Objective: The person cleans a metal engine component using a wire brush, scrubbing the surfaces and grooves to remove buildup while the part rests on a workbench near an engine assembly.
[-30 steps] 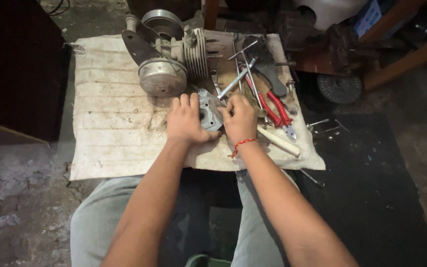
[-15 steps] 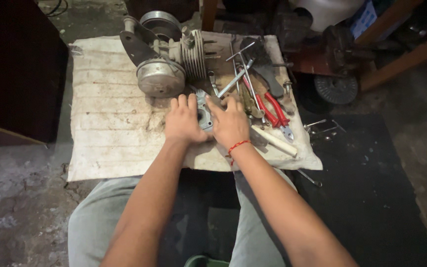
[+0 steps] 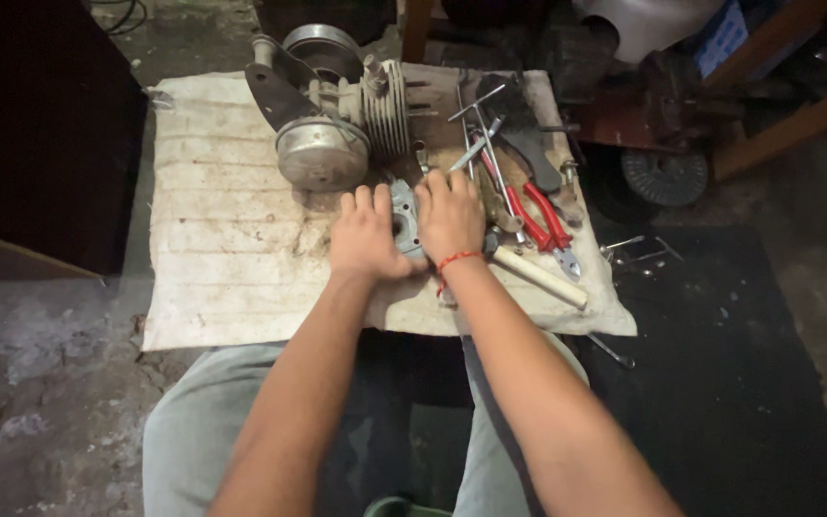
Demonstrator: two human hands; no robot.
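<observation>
Both my hands rest on a small grey metal engine part [image 3: 404, 218] that lies on a dirty white cloth [image 3: 222, 249]. My left hand [image 3: 366, 235] covers its left side, fingers together and pointing away. My right hand [image 3: 449, 215], with a red thread bracelet at the wrist, presses on its right side. Most of the part is hidden under the palms. Just beyond my fingers stands a small finned engine [image 3: 337, 115] with a round metal cover.
Red-handled pliers [image 3: 538, 215], several wrenches and rods [image 3: 480, 144] and a pale wooden-handled tool [image 3: 538, 278] lie on the cloth to the right. A black mat [image 3: 720, 383] covers the floor at right, with a round metal disc [image 3: 664, 177] beyond it. My knees show below.
Both hands have stayed on the metal part, shifting slightly; the view has drifted a little.
</observation>
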